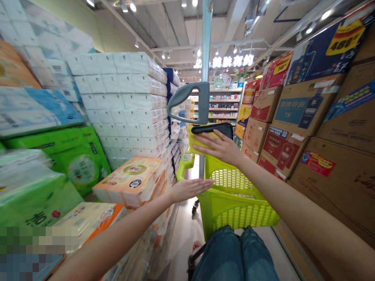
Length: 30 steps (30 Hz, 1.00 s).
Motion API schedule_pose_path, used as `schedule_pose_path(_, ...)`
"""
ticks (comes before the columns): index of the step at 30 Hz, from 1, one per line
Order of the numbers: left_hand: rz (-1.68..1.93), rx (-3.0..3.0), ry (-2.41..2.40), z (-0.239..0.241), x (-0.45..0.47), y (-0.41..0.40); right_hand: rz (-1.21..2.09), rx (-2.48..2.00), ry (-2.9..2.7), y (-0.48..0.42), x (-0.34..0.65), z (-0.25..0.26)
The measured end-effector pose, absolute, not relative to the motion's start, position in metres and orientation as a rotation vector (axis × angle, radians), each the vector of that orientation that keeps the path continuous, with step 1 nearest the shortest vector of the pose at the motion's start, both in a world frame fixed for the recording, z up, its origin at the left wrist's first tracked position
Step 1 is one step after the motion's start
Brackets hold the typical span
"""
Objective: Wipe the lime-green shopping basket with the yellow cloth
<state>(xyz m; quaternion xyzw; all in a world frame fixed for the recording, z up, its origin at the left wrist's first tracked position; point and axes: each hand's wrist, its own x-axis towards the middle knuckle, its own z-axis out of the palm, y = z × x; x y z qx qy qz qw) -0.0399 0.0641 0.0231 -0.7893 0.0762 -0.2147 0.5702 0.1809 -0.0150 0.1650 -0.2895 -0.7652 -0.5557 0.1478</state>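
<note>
My right hand (pixel 219 146) lies flat with stretched fingers against a yellow panel (pixel 195 146) topped by a black pad (pixel 215 128). Lower down, my left hand (pixel 191 189) is held out straight, fingers extended and nothing in them. Its fingertips overlap the edge of a lime-green shopping cart (pixel 238 203) with perforated basket walls; whether they touch it I cannot tell. A grey loop handle (pixel 203 103) is fixed to an upright metal pole (pixel 206 43) above my right hand. Just above my left hand is the cart's green side handle (pixel 182 168).
Stacked white tissue packs (pixel 117 97) line the left side, with orange tissue packs (pixel 129 177) and green packs (pixel 82 164) nearer. Cardboard cartons (pixel 340 179) rise along the right. Stocked shelves (pixel 224 103) stand down the aisle. My jean-clad knees (pixel 225 253) are below the basket.
</note>
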Motion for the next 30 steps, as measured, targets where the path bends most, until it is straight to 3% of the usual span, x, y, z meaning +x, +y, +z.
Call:
schedule_pose_path(3,-0.508,-1.856,0.189,0.025,-0.040,0.063,-1.663,-0.891,-2.079,-0.012,0.173,0.175)
schedule_pose_path(9,-0.546,-1.884,0.211,0.015,-0.038,0.071,-1.635,-0.761,-2.250,-0.021,0.174,0.097)
schedule_pose_path(11,-0.551,-1.889,0.219,0.014,-0.038,0.072,-1.613,-0.664,-2.359,-0.023,0.179,0.092)
schedule_pose_path(19,-0.526,-1.895,0.203,0.021,-0.038,0.066,-1.516,-0.884,-2.195,-0.014,0.178,0.189)
schedule_pose_path(27,-0.521,-1.948,0.212,0.012,-0.039,0.074,-1.535,-0.701,-2.372,-0.024,0.180,0.091)
schedule_pose_path(30,-0.507,-1.934,0.199,0.013,-0.039,0.072,-1.622,-0.665,-2.409,-0.024,0.185,0.104)
